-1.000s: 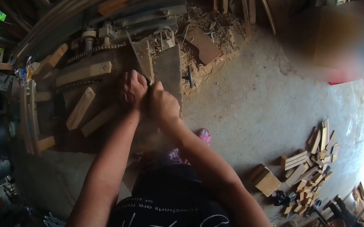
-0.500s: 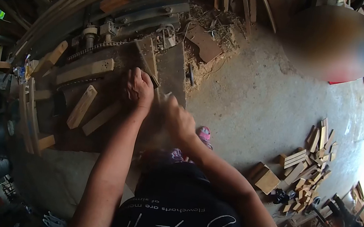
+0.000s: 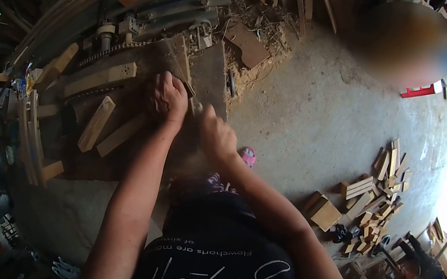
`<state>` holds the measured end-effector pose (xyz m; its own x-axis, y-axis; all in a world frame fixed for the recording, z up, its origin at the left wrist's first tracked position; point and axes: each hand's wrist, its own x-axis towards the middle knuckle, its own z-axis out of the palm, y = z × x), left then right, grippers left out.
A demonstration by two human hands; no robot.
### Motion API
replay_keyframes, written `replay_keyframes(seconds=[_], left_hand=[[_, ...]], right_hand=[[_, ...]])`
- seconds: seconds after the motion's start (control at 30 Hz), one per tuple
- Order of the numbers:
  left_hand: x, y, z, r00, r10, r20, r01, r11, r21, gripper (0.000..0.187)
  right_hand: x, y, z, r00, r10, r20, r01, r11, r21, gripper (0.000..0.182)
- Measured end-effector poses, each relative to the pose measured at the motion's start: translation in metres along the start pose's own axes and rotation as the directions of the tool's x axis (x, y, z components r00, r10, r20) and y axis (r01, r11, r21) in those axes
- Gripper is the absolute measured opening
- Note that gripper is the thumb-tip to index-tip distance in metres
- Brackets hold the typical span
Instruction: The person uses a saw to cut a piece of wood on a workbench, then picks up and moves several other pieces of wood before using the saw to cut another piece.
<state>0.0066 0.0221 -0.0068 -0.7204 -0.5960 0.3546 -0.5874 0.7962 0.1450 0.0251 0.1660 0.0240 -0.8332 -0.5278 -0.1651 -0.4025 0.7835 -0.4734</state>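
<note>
My left hand (image 3: pixel 170 98) is closed in a fist low over the dark wooden work surface (image 3: pixel 132 157), beside a narrow pale wood strip (image 3: pixel 185 56). What its fingers hold is hidden. Just to the right, my right hand (image 3: pixel 218 137) is wrapped round a hand tool (image 3: pixel 196 105), whose pale end shows between the two hands. I cannot tell what kind of tool it is. Left of my hands lie a notched wood block (image 3: pixel 100 79) with small holes at one end, a short wood block (image 3: pixel 97 124) and another wood piece (image 3: pixel 122 137).
A chain (image 3: pixel 110 54) and metal clamp parts (image 3: pixel 107 34) run behind the blocks. Wood shavings (image 3: pixel 277 45) lie beyond the surface's far corner. Cut wood pieces (image 3: pixel 378 207) are heaped on the concrete floor (image 3: pixel 306 106) at right. A blurred patch covers the upper right, above a red object (image 3: pixel 422 91).
The whole view has shifted slightly. My right hand, smeared by motion before, is sharper and a little farther forward, with the tool still in it. My left hand stays about where it was.
</note>
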Motion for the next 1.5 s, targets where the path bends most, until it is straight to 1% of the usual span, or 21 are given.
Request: replay_keyframes(seconds=[0.03,0.07,0.17,0.27,0.33,0.37,0.4,0.47,0.53,0.6,0.67,0.73,0.8,0.87,0.93,1.0,1.1,1.2,1.37,1.43,1.5], left_hand=[[0.003,-0.003,0.003,1.000,0.016,-0.020,-0.015,1.000,0.013,0.014],[0.005,-0.006,0.005,0.999,0.021,-0.028,-0.021,1.000,0.016,0.014],[0.004,-0.007,0.009,0.999,0.048,-0.013,-0.048,0.999,-0.009,0.015],[0.005,0.002,0.001,0.999,-0.005,-0.033,0.005,1.000,0.005,0.015],[0.002,0.003,-0.003,0.999,0.005,-0.039,-0.004,1.000,0.015,0.015],[-0.001,0.000,-0.002,0.999,0.014,-0.031,-0.013,1.000,0.021,0.015],[0.001,-0.003,0.002,1.000,0.018,-0.018,-0.017,0.999,0.027,0.015],[0.003,-0.003,0.002,0.999,0.030,-0.011,-0.030,0.999,0.036,0.015],[0.003,0.001,0.000,0.999,-0.035,0.031,0.035,0.999,0.003,0.015],[0.003,0.002,0.002,0.999,-0.033,0.024,0.033,0.999,-0.003,0.016],[0.002,0.003,0.003,0.998,-0.054,0.022,0.054,0.999,-0.005,0.017],[0.003,0.005,-0.003,0.999,-0.042,0.035,0.042,0.999,0.001,0.017],[0.006,0.005,-0.001,0.998,-0.051,0.031,0.051,0.999,0.021,0.017],[0.001,0.004,-0.002,0.997,-0.062,0.037,0.060,0.998,0.032,0.017],[0.003,0.008,-0.005,0.997,-0.075,0.030,0.074,0.997,0.017,0.017],[0.005,0.010,-0.005,0.997,-0.077,0.026,0.077,0.997,-0.003,0.017],[0.001,0.005,-0.002,0.997,-0.072,0.027,0.072,0.997,0.006,0.017],[0.004,0.005,-0.004,0.998,-0.067,0.023,0.067,0.998,0.009,0.017],[0.003,0.011,0.000,0.993,-0.116,0.000,0.116,0.993,-0.025,0.015],[0.001,0.005,0.002,0.997,-0.019,-0.070,0.020,1.000,0.003,0.015],[0.003,0.001,0.005,0.998,-0.017,-0.060,0.019,0.999,0.026,0.015]], right_hand=[[0.016,-0.005,0.004,0.998,0.037,0.044,-0.044,0.986,0.164,0.011],[0.025,-0.008,0.003,0.999,0.035,0.036,-0.040,0.985,0.170,0.011],[0.023,-0.008,-0.005,0.999,0.025,0.041,-0.031,0.989,0.148,0.011],[-0.010,0.002,-0.012,0.992,0.072,0.102,-0.088,0.983,0.163,0.012],[-0.018,0.004,-0.008,0.997,0.070,0.033,-0.071,0.997,0.037,0.004],[-0.004,0.003,0.002,0.996,0.046,0.070,-0.056,0.987,0.149,0.013],[0.006,-0.001,0.005,0.997,0.048,0.062,-0.058,0.986,0.156,0.013],[0.016,-0.008,0.007,0.997,0.060,-0.044,-0.059,0.998,0.022,0.008],[0.003,-0.001,0.000,0.998,0.035,-0.057,-0.032,0.998,0.060,0.008],[-0.013,0.004,-0.008,0.998,0.014,-0.062,-0.008,0.995,0.096,0.009],[-0.025,0.007,-0.017,0.992,0.082,0.098,-0.084,0.996,0.010,0.009],[-0.015,0.001,0.001,0.996,0.078,0.048,-0.080,0.996,0.042,0.008],[0.003,-0.009,0.008,0.996,0.087,-0.011,-0.087,0.996,-0.001,0.007],[-0.003,0.001,0.000,0.997,0.080,-0.019,-0.080,0.997,0.018,0.006],[-0.014,0.009,-0.016,0.999,0.038,0.035,-0.042,0.992,0.120,0.006],[-0.025,0.014,-0.015,1.000,0.031,0.002,-0.031,0.999,0.041,0.006],[-0.007,0.009,-0.009,0.998,0.015,0.055,-0.021,0.995,0.099,0.007],[0.014,-0.003,-0.001,1.000,0.021,-0.022,-0.020,0.997,0.070,0.007],[-0.019,0.011,-0.015,0.996,0.080,0.041,-0.084,0.989,0.125,0.008],[-0.018,0.008,-0.009,0.990,0.110,0.090,-0.121,0.983,0.137,0.010],[0.013,-0.005,-0.003,0.999,0.033,0.019,-0.035,0.988,0.152,0.011]])
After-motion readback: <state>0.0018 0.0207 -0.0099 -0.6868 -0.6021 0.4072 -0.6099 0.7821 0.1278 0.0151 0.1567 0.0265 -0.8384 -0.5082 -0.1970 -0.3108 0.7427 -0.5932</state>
